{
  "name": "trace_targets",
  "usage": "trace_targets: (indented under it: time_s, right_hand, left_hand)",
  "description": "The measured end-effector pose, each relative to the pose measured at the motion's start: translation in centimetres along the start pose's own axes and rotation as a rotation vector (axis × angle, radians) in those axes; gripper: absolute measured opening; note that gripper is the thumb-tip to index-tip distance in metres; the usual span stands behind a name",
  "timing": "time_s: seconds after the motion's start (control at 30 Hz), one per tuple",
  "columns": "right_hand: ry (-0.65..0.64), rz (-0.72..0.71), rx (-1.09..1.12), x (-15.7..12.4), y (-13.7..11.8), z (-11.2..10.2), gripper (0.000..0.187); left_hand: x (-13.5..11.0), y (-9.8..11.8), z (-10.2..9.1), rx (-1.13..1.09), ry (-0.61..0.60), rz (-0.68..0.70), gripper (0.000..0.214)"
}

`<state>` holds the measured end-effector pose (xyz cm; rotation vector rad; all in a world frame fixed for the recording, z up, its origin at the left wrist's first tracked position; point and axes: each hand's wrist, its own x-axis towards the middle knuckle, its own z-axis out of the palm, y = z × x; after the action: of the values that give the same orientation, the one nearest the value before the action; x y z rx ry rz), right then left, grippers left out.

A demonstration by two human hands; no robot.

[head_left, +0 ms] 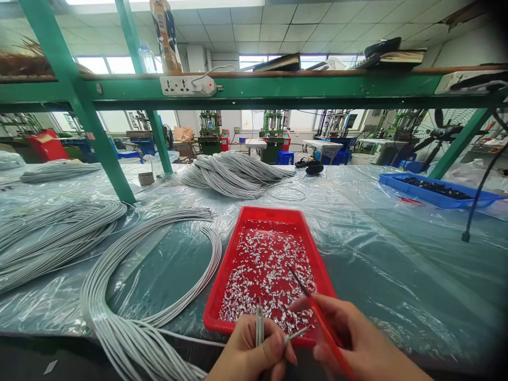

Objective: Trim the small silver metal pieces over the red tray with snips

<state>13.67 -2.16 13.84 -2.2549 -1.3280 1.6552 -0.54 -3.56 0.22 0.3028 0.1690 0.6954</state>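
My left hand (254,352) is closed at the bottom centre, pinching a few grey cable ends (259,324) that stick up from its fingers. My right hand (349,338) is closed beside it on red-handled tweezers (313,301), whose dark tips reach over the red tray (234,264). The tray holds several small shiny metal terminals (270,275). Both hands hover at the tray's near edge. A long curved bundle of grey cables (130,296) runs from the left hand's side across the table.
More grey cable bundles lie at the left (51,238) and at the back centre (234,174). A blue tray (436,190) with dark parts sits at the right. Green shelf posts (91,132) stand on the plastic-covered table (397,254); a power strip (186,85) hangs overhead.
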Motion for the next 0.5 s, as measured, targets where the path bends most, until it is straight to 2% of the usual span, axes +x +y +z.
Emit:
trace_targets:
  time_s: [0.07,0.13,0.2,0.27,0.37,0.43,0.5]
  right_hand:
    - [-0.085,-0.021,0.184,1.3,-0.3,1.6,0.043]
    - [-0.14,-0.083,0.394,2.5,-0.4,2.9,0.036]
    - [-0.174,-0.084,0.661,3.1,0.0,3.6,0.038]
    - [-0.251,-0.007,0.856,3.3,0.5,3.9,0.048]
    - [-0.424,0.086,0.934,2.9,1.0,3.4,0.057]
    - [-0.41,0.079,0.934,2.3,0.7,3.0,0.049]
    - [-0.237,0.032,0.847,1.5,-0.2,2.6,0.044]
  left_hand:
    - [0.0,-0.2,0.4,0.1,0.042,0.016,0.052]
    - [0.1,-0.2,0.7,0.133,0.082,0.01,0.054]
    - [0.3,0.1,0.8,0.143,0.113,0.01,0.053]
    - [0.5,0.6,0.9,0.148,0.083,0.05,0.051]
    - [0.4,1.4,1.2,0.17,0.083,0.101,0.046]
    - [0.3,1.9,1.5,0.18,0.145,0.1,0.045]
    - [0.1,2.5,1.8,0.207,0.208,0.084,0.044]
